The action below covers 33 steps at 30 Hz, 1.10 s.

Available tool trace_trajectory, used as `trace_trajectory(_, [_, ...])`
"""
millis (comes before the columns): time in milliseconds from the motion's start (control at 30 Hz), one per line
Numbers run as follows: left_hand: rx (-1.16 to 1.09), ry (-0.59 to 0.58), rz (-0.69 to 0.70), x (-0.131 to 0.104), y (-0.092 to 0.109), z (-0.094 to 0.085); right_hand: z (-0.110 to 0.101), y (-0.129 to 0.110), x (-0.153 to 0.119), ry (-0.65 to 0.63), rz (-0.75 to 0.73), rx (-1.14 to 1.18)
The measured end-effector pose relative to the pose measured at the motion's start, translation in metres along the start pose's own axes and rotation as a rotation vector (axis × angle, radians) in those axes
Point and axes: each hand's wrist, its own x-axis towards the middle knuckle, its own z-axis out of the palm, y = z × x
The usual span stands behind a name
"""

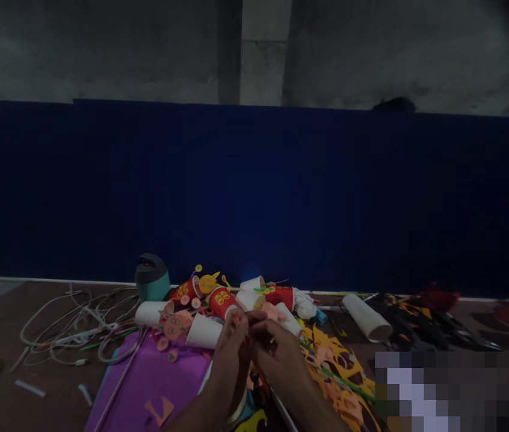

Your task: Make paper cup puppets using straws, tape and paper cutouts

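Close together at the lower middle, my left hand (231,349) and my right hand (280,351) meet at the fingertips. Fingers of both are closed in a pinch, and a small orange bit shows at the left fingertips; what they hold is too small and dark to make out. Just beyond lie paper cups: a white cup (203,332) beside my left hand and a red cup (222,301) with gold print. An orange paper face (177,325) with small round paper pieces rests left of the white cup. Beneath my wrists, a bluish round thing is mostly hidden.
Purple sheets (146,372) lie at left, near tangled white cables (74,324) and a teal and grey device (152,277). Yellow and orange paper scraps (333,360) spread at right, by a white paper cup or tube (367,318). A blue partition (254,192) stands behind.
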Motion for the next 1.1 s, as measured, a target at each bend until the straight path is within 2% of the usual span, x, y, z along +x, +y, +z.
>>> trace_trajectory(133, [0.01, -0.077, -0.055, 0.002, 0.002, -0.002, 0.001, 0.001, -0.001, 0.008, -0.013, -0.031])
trace_trajectory(333, [-0.085, -0.098, -0.088, 0.001, 0.0, -0.003, 0.001, -0.001, -0.003, 0.02, -0.058, -0.044])
trace_trajectory(567, [0.017, -0.11, -0.084, -0.001, -0.001, -0.005, -0.003, -0.007, -0.004, 0.028, -0.087, -0.1])
trace_trajectory(700, [0.172, -0.027, -0.031, -0.001, -0.004, -0.009, -0.003, -0.005, -0.003, -0.006, -0.046, -0.01])
trace_trajectory(833, [0.271, -0.053, -0.01, -0.002, -0.005, -0.011, -0.003, -0.002, 0.0, -0.067, 0.024, 0.088])
trace_trajectory(1000, [0.276, -0.062, -0.02, -0.003, -0.002, -0.008, 0.001, -0.002, -0.002, -0.003, -0.031, -0.117])
trace_trajectory(1100, [0.301, -0.012, 0.001, -0.001, -0.001, -0.009, 0.001, -0.004, -0.005, 0.014, -0.035, -0.277])
